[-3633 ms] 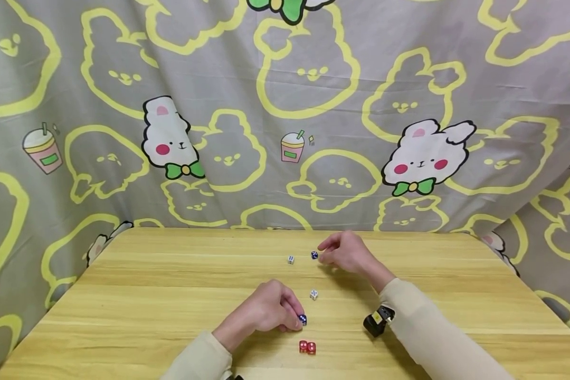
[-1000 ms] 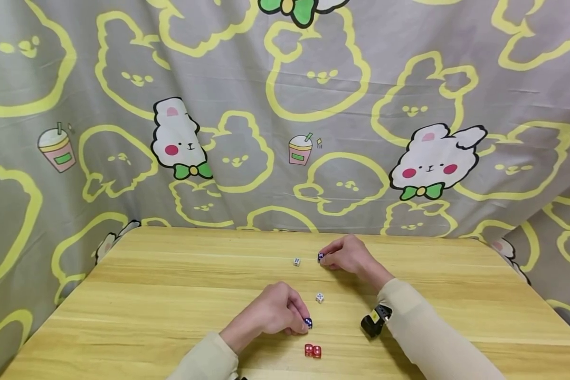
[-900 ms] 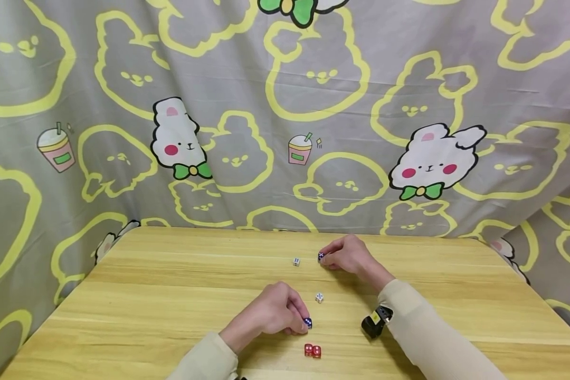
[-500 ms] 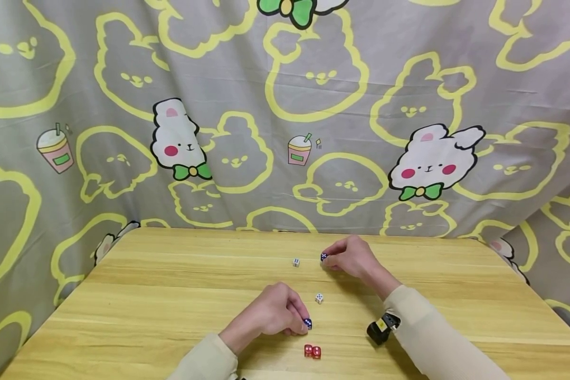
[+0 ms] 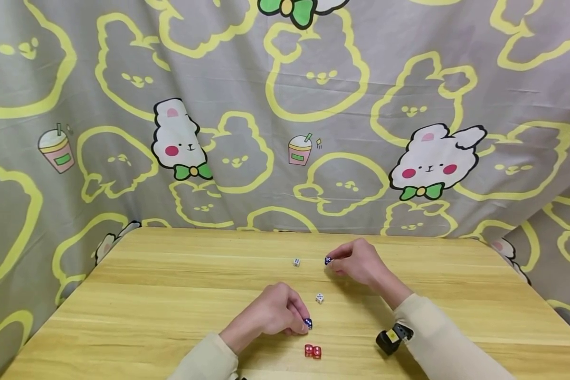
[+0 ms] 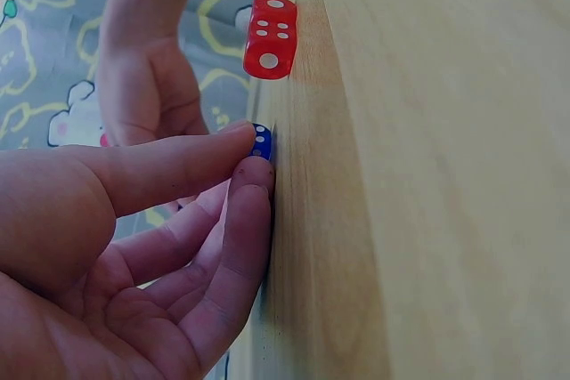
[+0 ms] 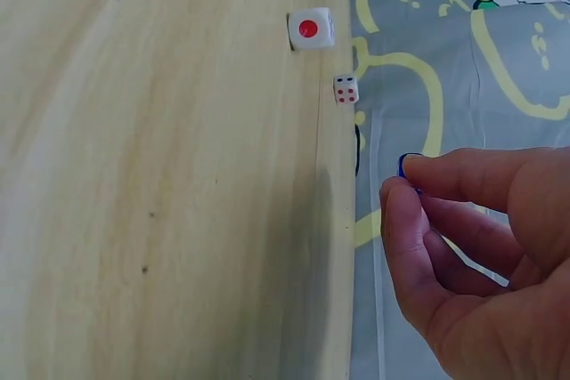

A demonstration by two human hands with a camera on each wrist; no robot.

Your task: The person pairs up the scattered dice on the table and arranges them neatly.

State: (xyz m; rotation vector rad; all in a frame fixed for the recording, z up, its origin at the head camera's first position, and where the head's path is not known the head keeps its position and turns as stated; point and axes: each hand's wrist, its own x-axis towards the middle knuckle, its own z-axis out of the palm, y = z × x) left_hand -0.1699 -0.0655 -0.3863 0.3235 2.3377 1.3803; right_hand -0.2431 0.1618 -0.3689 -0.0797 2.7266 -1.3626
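Note:
Between thumb and fingertip, my left hand (image 5: 276, 310) pinches a dark blue die (image 5: 307, 323) with white pips, low against the wooden tabletop. Two red dice (image 5: 313, 351) sit side by side just nearer to me. Farther back, my right hand (image 5: 359, 262) pinches another dark blue die (image 5: 328, 260). In the right wrist view this blue die (image 7: 408, 166) is mostly hidden by the fingertips and shows against the curtain, apart from the tabletop. A white die (image 5: 296, 262) lies to the left of it. A second white die (image 5: 320, 298) stands between the two hands.
The light wooden table (image 5: 171, 295) reaches back to a grey curtain (image 5: 247, 79) with yellow outlines and rabbit faces. A black wrist camera (image 5: 388, 342) hangs under the right sleeve, over the table's right half.
My right hand has closed its fingertips on the far blue die and moved it slightly right and toward me. The left hand, white dice and red dice have stayed in place.

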